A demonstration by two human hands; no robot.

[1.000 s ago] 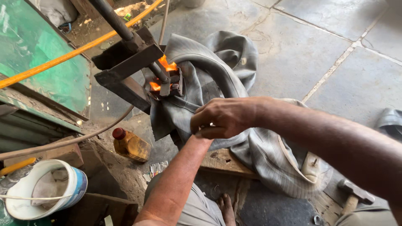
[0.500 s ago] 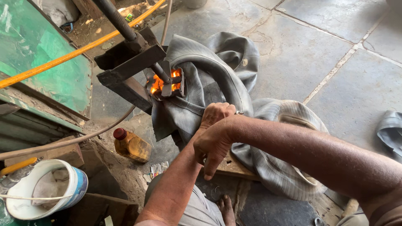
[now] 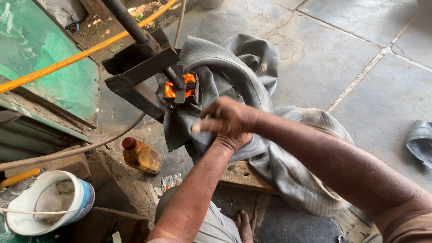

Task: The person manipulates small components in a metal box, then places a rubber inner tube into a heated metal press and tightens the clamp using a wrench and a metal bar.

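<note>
The right hand (image 3: 227, 119) has lifted toward the flaming press (image 3: 180, 87), fingers curled, perhaps pinching something; it covers the left hand (image 3: 231, 141), grip unclear, on the grey tube (image 3: 252, 81).

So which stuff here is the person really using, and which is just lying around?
In use:
- right hand and left hand, crossed over the tube
- grey rubber inner tube
- metal clamp press with an orange glow on the tube

Lying about:
- amber bottle
- white bucket
- yellow hose
- rubber scrap
</note>
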